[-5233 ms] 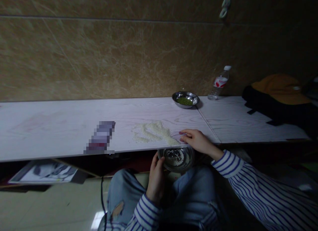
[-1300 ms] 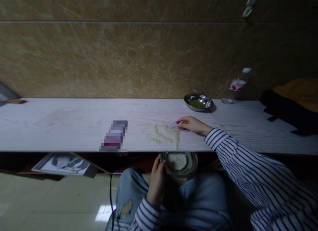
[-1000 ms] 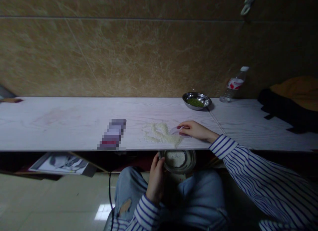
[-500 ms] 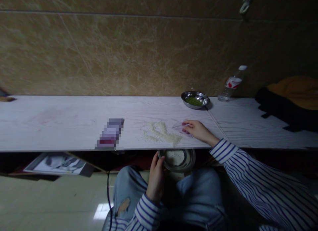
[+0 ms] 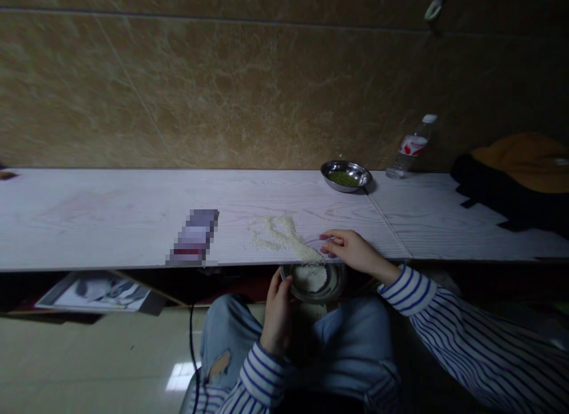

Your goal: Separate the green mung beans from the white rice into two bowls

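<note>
White rice grains (image 5: 284, 233) lie in a loose, streaky pile on the pale wood-grain table (image 5: 111, 218), reaching its front edge. Just below that edge, my left hand (image 5: 279, 310) grips the left rim of a round bowl (image 5: 338, 290) with white rice in it. My right hand (image 5: 349, 248), beside the pile on its right, pinches a thin, clear, curved plastic piece (image 5: 315, 241). The clear piece touches the right side of the rice; its exact kind cannot be made out.
A steel bowl (image 5: 345, 185) holding green grains stands near the wall, with a clear bottle (image 5: 411, 147) to its right. Dark and orange cloth (image 5: 511, 171) lies at the far right. Left of the rice is a blurred-out flat object (image 5: 193, 236). A box (image 5: 89, 292) sits under the table.
My right hand has moved toward the front edge with the clear plastic piece, and rice has shifted toward the bowl. My left hand still holds the bowl below the edge.
</note>
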`<state>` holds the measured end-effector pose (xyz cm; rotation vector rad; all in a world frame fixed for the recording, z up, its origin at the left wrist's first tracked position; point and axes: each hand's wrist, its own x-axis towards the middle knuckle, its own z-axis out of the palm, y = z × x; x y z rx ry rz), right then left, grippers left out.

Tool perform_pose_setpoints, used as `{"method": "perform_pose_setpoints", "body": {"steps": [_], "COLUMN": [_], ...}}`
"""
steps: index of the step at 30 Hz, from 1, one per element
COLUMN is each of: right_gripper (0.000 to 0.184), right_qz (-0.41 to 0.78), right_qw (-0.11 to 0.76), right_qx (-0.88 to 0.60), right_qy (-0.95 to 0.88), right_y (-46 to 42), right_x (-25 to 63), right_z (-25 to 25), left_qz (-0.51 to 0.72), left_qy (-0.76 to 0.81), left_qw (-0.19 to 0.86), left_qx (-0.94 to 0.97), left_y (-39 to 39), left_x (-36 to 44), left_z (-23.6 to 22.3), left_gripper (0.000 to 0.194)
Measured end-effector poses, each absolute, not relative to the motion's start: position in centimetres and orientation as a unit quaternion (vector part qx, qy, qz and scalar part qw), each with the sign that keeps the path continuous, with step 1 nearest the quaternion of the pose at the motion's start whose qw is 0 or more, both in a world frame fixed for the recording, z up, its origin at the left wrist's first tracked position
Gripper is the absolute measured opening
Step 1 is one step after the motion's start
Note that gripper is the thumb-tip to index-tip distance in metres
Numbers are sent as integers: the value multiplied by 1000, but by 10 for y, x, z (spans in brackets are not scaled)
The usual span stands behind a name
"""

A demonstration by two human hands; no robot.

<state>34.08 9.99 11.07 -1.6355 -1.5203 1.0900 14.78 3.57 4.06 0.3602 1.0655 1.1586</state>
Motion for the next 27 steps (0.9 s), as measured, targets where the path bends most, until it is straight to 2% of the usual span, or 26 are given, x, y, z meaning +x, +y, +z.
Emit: {"method": "perform_pose_setpoints", "body": {"steps": [8, 14, 20, 27], "right_gripper": [26, 26, 21, 18], "right_qz": [395, 333, 362, 422], "right_qw": [305, 322, 350, 348], "right_qx": [-608, -644, -675, -628], "right_qy": [-618, -609, -540, -554], "right_y": [86, 108, 145, 135], "right_x": [342, 360, 355, 338], "right_z": [114, 114, 113, 110], "left_qz": [522, 521, 515, 524], "left_qy": [469, 475, 489, 489], "left_qw": [697, 694, 690, 686], "left_qx": [149, 143, 137, 129], "left_y": [36, 36, 34, 34], "left_x": [148, 148, 143, 136], "left_z": [44, 40, 45, 48], "left_gripper": [47, 52, 51, 50]}}
